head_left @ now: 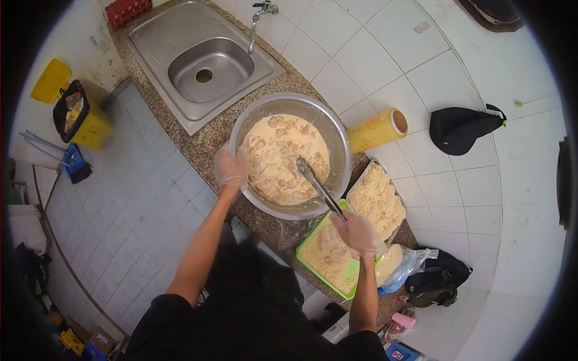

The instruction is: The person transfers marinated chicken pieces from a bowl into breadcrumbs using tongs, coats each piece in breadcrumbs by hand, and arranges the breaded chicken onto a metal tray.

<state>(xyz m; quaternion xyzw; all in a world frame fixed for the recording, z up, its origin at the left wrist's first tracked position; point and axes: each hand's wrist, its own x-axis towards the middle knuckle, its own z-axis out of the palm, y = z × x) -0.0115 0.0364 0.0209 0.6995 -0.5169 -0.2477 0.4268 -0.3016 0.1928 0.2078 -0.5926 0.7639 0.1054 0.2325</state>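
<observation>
Black shirt [241,313]: worn by the person, short-sleeved, lower edge of the view. Left hand [232,167]: clear plastic glove, set against the near-left rim of the bowl; whether its fingers clamp the rim cannot be told. Right hand [360,233]: likewise gloved, fingers closed around the tongs [320,188], whose far end dips into the batter. Metal bowl [345,159]: large, round, on the speckled counter [208,143], between sink and trays. Batter [274,171]: cream-coloured, with many lumpy pieces, inside the bowl. Green tray [347,292]: beneath and beside the right hand, containing pale crumbs. Metal tray [401,201]: beyond the green one, heaped with crumb-like coating [374,198]. Yellow roll [373,132]: just beside the bowl, wall side. Steel sink [208,69]: past the bowl, tap at its wall edge. Clear plastic bag [404,268]: near the trays.
</observation>
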